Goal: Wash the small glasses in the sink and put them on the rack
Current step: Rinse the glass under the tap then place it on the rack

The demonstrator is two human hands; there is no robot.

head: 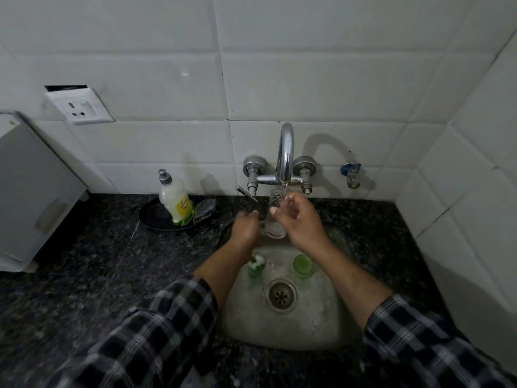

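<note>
A clear small glass (275,214) is held tilted under the running tap (284,155). My right hand (300,219) grips it from the right, fingers curled round it. My left hand (247,226) is at its left side; its grip on the glass is blurred and hard to tell. Two green small glasses stand upright on the floor of the steel sink (321,317): one with foam inside (256,264) on the left, and one (303,266) on the right. No rack is in view.
A dish soap bottle (174,201) stands on a black plate (155,217) with a dark scrubber (205,210) left of the sink. A white appliance (30,197) occupies the far left. The drain (281,296) sits mid-sink. Black granite counter (98,275) surrounds the sink.
</note>
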